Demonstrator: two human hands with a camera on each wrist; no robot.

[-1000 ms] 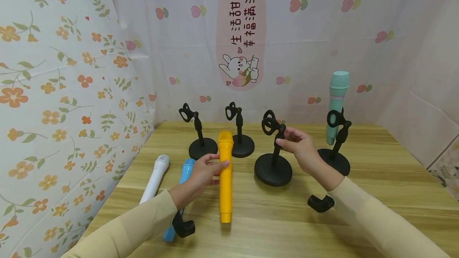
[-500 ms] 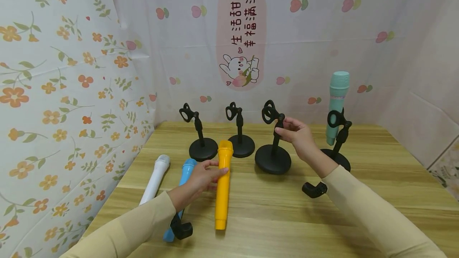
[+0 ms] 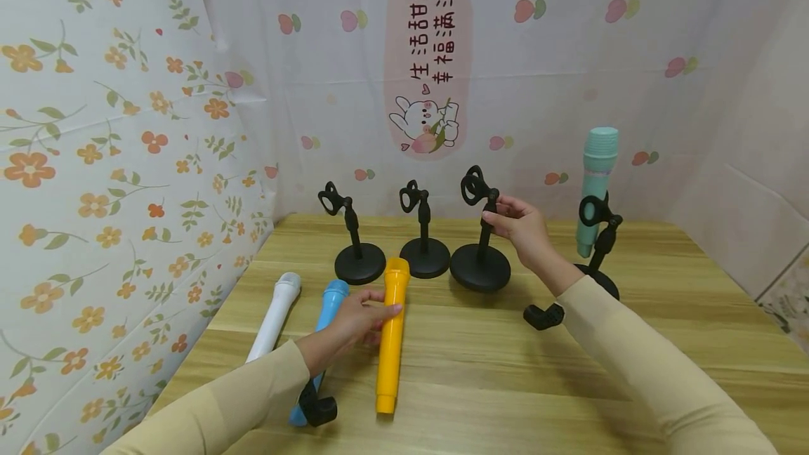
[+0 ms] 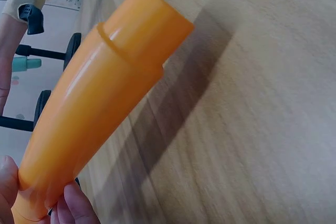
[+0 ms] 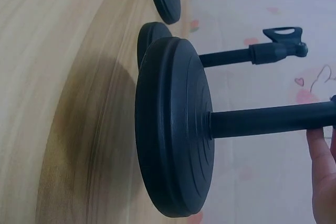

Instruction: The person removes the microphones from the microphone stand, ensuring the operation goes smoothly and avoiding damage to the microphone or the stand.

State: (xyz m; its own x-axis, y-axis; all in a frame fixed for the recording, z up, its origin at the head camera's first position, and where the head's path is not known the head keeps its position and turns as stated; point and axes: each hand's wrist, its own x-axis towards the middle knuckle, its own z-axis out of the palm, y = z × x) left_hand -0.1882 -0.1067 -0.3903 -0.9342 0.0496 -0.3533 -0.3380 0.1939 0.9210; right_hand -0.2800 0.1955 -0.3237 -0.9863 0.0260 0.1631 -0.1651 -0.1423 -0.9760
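My left hand [image 3: 362,316] pinches a yellow microphone [image 3: 391,343] between thumb and fingers, its head pointing away from me. In the left wrist view the microphone's tail end [image 4: 149,24] hangs over the table with a shadow beside it. My right hand [image 3: 523,229] grips the post of a black desktop microphone stand [image 3: 480,267] just under its clip. Seen from the right wrist, that stand's round base [image 5: 176,129] is raised off the wood, its shadow falling to the side.
Two more black stands [image 3: 360,263] [image 3: 425,257] stand at the back. A mint-green microphone [image 3: 597,167] leans upright in another stand [image 3: 604,241] at right. White [image 3: 274,314] and blue [image 3: 330,304] microphones lie at left, the blue partly behind my left arm.
My right hand has carried the stand farther back, toward the row of stands. My left hand has drawn the yellow microphone slightly nearer to me and tilted it a little.
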